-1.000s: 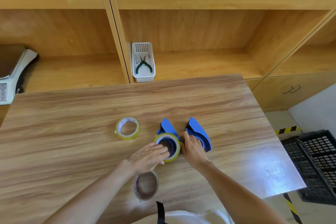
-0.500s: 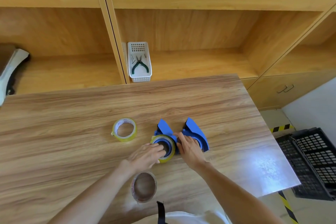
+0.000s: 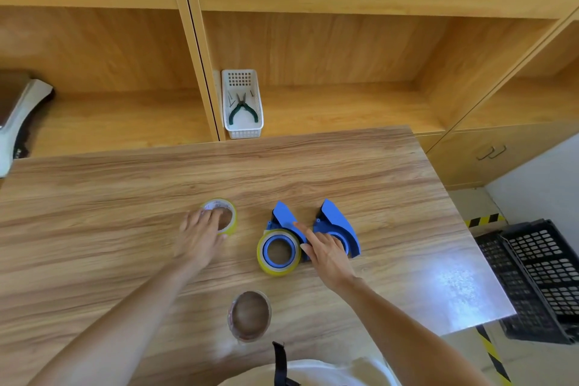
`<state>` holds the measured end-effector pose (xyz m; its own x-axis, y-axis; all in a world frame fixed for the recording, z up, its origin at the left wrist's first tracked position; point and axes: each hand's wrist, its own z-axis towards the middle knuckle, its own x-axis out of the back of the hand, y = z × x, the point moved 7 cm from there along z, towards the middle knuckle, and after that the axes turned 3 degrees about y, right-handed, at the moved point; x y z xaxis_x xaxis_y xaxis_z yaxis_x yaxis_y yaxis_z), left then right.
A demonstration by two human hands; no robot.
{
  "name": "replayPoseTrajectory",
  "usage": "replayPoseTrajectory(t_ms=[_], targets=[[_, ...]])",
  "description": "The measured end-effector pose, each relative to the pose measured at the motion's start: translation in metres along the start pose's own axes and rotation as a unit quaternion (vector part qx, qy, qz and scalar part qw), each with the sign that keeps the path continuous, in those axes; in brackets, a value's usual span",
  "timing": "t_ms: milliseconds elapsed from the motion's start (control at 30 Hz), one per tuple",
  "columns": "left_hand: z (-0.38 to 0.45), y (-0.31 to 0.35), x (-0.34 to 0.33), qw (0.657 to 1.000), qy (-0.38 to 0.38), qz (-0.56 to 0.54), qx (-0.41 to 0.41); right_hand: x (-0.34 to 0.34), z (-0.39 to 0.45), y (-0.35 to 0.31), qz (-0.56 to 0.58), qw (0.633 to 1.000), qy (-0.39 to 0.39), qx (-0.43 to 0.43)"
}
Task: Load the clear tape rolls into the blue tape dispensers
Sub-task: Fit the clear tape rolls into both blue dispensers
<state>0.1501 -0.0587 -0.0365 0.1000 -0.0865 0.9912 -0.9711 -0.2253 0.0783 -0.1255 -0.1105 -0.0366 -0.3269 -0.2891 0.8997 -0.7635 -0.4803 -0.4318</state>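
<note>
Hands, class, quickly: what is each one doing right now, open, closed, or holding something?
Left hand: open, fingers resting on the loose tape roll, no grip yet.
Right hand: open, fingers straight, on the empty blue tape dispenser.

One head cam, wide-angle, looks fwd and steeply down at the wood-grain bench (image 3: pixel 313 172), close; wooden shelves (image 3: pixel 329 50) beyond.

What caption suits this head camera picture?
Left hand reaches a loose tape roll; right hand rests by two blue dispensers, one loaded.
</note>
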Motion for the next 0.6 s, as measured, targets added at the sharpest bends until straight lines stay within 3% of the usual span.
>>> replayPoseTrajectory(t_ms=[100, 233, 600], targets=[[0.002, -0.006, -0.011, 0.997, -0.067, 0.049, 0.002, 0.0, 0.0, 0.0, 0.004, 1.0, -0.011, -0.008], [-0.002, 0.004, -0.01, 0.994, -0.072, 0.081, -0.022, 0.005, -0.002, -0.002, 0.013, 1.0, -0.019, -0.016], [0.006, 0.047, 0.048, 0.984, 0.118, 0.034, -0.126, 0.007, -0.003, 0.008, 0.058, 0.997, 0.003, -0.044]])
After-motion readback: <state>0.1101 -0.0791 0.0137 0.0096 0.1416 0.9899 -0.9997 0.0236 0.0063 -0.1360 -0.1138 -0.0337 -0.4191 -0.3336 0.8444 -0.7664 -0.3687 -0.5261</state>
